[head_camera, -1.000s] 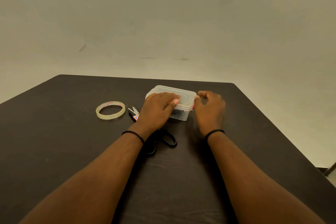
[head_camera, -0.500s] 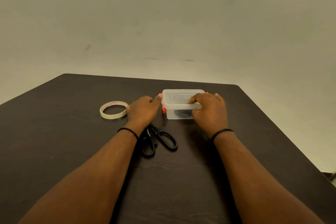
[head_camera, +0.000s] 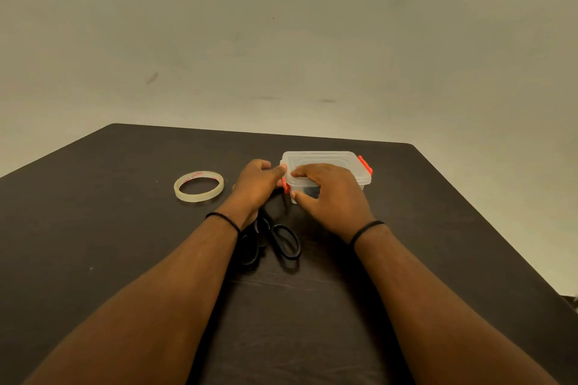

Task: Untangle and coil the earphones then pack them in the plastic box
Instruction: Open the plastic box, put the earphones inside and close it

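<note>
A small clear plastic box [head_camera: 344, 162] with its lid on and orange clips at both ends stands on the dark table [head_camera: 125, 244]. Something dark shows faintly through its front wall; the earphones cannot be made out clearly. My right hand [head_camera: 331, 197] lies over the lid and front of the box, fingers on top and thumb against the front wall, gripping it. My left hand [head_camera: 256, 186] is at the box's left end, its fingertips at the orange left clip [head_camera: 285, 185].
A roll of clear tape [head_camera: 199, 186] lies left of my left hand. Black-handled scissors [head_camera: 275, 241] lie between my wrists, partly under the left one. The table's far edge and right edge are close to the box; a plain wall rises behind.
My right hand slid from the box's right end onto its lid and front. My left hand came off the lid to the left clip. The box was turned square to me.
</note>
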